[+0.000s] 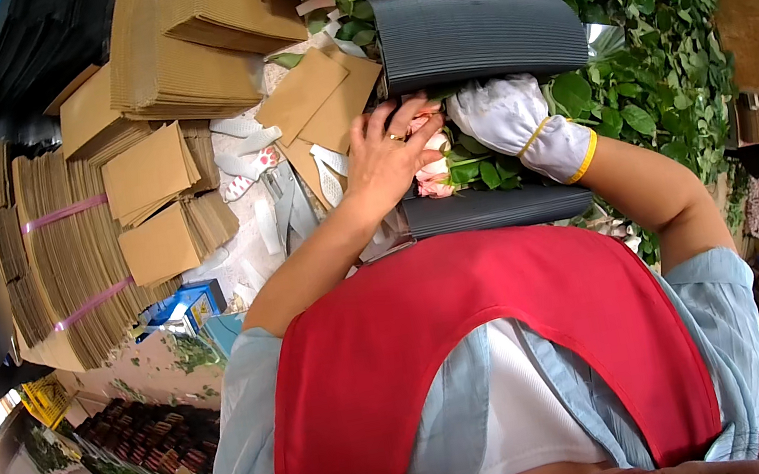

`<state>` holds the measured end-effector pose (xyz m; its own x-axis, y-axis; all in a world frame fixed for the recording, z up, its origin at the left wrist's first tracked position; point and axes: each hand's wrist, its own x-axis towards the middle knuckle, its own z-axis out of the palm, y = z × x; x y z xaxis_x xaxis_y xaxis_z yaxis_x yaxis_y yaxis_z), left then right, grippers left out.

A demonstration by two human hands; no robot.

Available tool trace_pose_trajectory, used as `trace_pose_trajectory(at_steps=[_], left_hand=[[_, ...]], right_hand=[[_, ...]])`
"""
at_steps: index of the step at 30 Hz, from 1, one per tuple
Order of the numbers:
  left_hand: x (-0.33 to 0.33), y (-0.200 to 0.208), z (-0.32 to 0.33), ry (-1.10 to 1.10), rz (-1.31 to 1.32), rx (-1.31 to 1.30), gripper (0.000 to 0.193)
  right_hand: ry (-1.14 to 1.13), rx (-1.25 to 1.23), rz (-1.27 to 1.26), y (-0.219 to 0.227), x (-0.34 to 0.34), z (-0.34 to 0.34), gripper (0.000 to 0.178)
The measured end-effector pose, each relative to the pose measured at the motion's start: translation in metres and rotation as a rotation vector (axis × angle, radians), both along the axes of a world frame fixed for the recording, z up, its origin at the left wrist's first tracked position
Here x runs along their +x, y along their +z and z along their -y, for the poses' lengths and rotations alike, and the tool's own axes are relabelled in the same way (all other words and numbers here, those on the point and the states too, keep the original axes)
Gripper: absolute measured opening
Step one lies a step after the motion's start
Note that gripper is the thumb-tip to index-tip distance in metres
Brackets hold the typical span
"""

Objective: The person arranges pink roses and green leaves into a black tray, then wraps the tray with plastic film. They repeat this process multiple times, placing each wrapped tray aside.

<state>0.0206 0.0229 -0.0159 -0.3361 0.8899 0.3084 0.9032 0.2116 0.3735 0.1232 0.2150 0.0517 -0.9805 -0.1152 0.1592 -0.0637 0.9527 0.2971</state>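
Pink roses (436, 178) sit between two black ridged blocks (481, 33). Go easy on them with the left hand (375, 167), fingers spread over the blooms; can't tell if the gloved right hand (508, 115) grips anything.

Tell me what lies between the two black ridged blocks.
The head view shows pink roses, green leaves, part of the left hand and the gloved right hand there.
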Motion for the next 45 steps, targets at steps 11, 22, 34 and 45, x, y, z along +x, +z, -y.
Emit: trace_pose_trajectory(at_steps=[11,22,34,45], left_hand=[[-0.016,-0.006,0.014,0.043,0.992,0.285,0.035],[-0.025,0.177,0.070,-0.002,0.906,0.159,0.021],[0.008,0.256,0.084,-1.337,1.888,0.546,0.035],[0.009,0.241,0.087,-1.346,2.015,0.569,0.030]], right_hand=[[-0.256,-0.524,0.374,0.117,0.024,0.002,0.036],[-0.480,-0.912,0.346,0.082,0.017,-0.139,0.037],[-0.039,-0.738,0.877,0.162,-0.023,-0.037,0.018],[0.281,-0.607,0.694,0.043,-0.019,0.028,0.063]])
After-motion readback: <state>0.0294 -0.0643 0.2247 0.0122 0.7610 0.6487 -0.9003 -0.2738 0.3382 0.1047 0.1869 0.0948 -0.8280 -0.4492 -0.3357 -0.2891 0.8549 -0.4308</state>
